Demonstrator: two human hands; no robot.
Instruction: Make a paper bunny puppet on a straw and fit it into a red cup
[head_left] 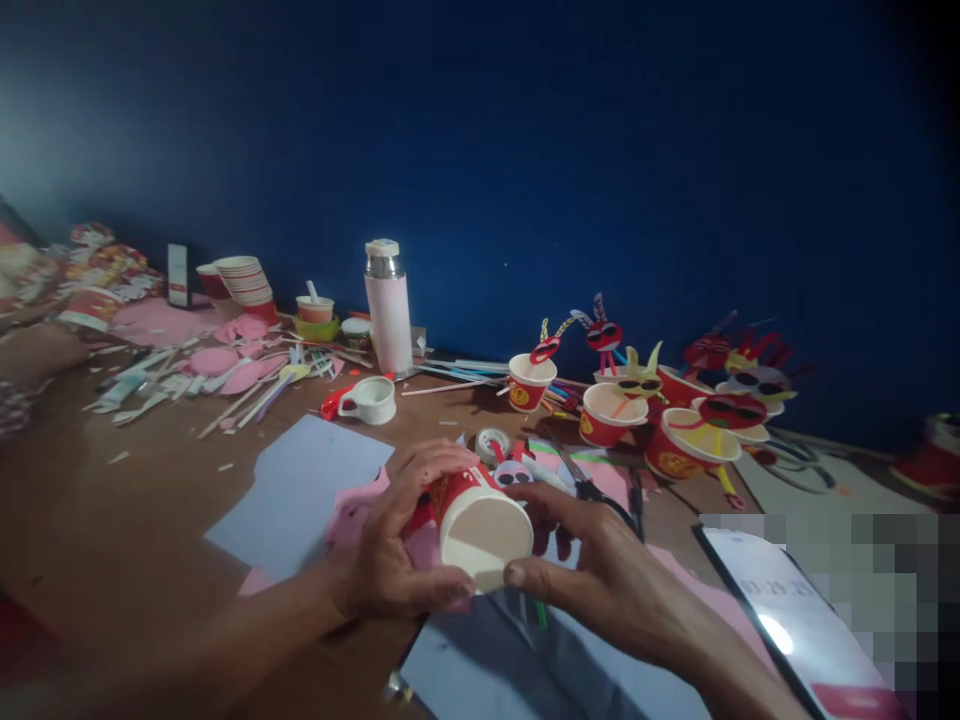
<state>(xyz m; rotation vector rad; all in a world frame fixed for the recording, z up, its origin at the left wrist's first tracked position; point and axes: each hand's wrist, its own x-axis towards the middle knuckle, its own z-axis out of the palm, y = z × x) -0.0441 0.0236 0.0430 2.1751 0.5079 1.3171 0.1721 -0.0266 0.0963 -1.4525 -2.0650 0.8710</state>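
Note:
A red and white paper cup [487,535] lies tilted between my two hands, its open white mouth toward me. My left hand [409,535] wraps round its left side, the fingers over the top and the thumb at the lower rim. On the right, my right hand [592,565] holds the rim between thumb and curled fingers. Just behind the cup are a small white figure with dark eyes [514,473] and a roll of tape [493,446]. Black-handled scissors [600,495] lie beyond my right hand. White paper sheets [307,495] lie beneath and beside my hands.
Decorated cups [611,412] stand at the right rear. A pale flask [390,320] and a mug [369,400] are behind my hands. Strips and pink pieces [247,372] cover the left rear, near another person's arm [37,350]. A phone [795,620] lies at the right front.

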